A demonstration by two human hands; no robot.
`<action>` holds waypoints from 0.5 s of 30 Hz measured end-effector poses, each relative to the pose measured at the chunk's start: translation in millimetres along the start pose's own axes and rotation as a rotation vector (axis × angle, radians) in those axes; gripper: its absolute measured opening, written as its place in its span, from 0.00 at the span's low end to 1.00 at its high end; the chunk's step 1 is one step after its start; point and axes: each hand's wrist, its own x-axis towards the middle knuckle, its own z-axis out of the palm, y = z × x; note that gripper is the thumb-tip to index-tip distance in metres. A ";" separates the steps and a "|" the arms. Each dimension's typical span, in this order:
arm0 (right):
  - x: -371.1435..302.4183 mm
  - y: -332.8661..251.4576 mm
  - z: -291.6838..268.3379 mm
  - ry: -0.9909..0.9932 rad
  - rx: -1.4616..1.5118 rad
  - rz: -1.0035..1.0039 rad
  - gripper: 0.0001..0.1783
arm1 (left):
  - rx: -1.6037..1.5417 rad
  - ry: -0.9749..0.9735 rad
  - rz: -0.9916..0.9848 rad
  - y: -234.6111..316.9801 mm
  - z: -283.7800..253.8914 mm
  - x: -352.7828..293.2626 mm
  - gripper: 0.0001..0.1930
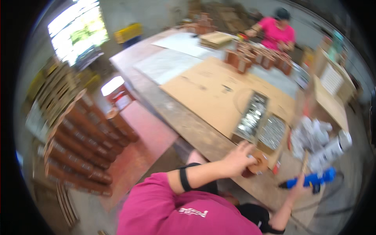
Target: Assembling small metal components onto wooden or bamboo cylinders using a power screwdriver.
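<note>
My left hand (pixel 239 158) grips a reddish-brown round wooden piece (pixel 258 163) with a pale disc-like face, held at the front edge of the worktable. To the right, my right hand (pixel 299 188) is closed around a blue power screwdriver (pixel 319 178), its dark tip pointing left toward the wooden piece but apart from it. Just beyond my left hand lie a long box of shiny metal parts (pixel 252 113) and a smaller open box of screws (pixel 273 130). Motion blur hides the finer details of the piece.
Tall stacks of reddish-brown pieces (pixel 80 149) stand on a red board (pixel 147 133) at the left. A cardboard sheet (pixel 203 94) covers part of the table. A white bottle (pixel 333 149) and crumpled plastic bag (pixel 309 135) sit right. A co-worker (pixel 276 31) works beyond brown assemblies (pixel 243 58).
</note>
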 end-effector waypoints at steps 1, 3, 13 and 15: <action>-0.4 -2.5 -4.4 0.015 -0.001 -0.037 0.23 | -0.105 -0.105 -0.052 7.4 -5.1 2.8 0.23; 3.0 4.0 -7.2 -0.016 0.014 -0.107 0.25 | -0.356 -0.175 -0.057 13.9 1.7 2.1 0.30; 11.2 11.2 24.2 -0.267 0.066 -0.228 0.26 | -0.434 0.017 -0.121 1.7 20.9 18.5 0.22; 11.2 6.6 24.1 -0.188 0.086 -0.220 0.26 | -0.438 0.009 -0.052 -7.0 25.6 23.0 0.22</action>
